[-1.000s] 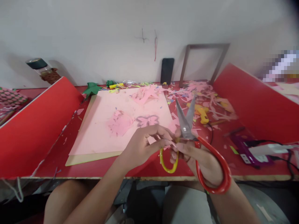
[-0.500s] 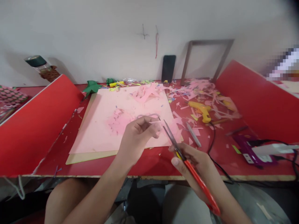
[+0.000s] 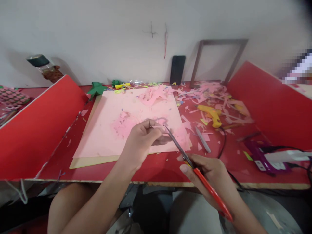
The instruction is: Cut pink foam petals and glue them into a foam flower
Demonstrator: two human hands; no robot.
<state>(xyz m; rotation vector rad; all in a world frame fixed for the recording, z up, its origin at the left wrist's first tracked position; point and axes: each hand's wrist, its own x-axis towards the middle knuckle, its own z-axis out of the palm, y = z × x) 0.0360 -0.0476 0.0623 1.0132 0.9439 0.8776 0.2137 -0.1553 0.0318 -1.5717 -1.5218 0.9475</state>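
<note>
My left hand (image 3: 146, 139) is closed in a pinch on a small strip of pink paper (image 3: 159, 127), held above the large pink sheet (image 3: 97, 136). Red-handled scissors (image 3: 207, 187) are in my right hand (image 3: 207, 172), their blades pointing up and left. The blade tips meet the paper strip at my left fingertips and look nearly closed. Small cut pink pieces (image 3: 124, 125) lie in a heap on the sheet, left of my fingers. Behind my left hand a dark curved loop (image 3: 161, 119) shows in part.
A yellow glue gun (image 3: 211, 113), a grey pen-like tool (image 3: 202, 139) and pink scraps (image 3: 209, 91) lie on the right. A purple power strip (image 3: 260, 159) with cables sits near the front right. Red panels (image 3: 44, 130) flank the table; a phone (image 3: 177, 70) leans on the wall.
The scissors' blades have closed together, and their tips have come left onto the paper strip. My left fingers have curled a little, with the lower ones showing beneath.
</note>
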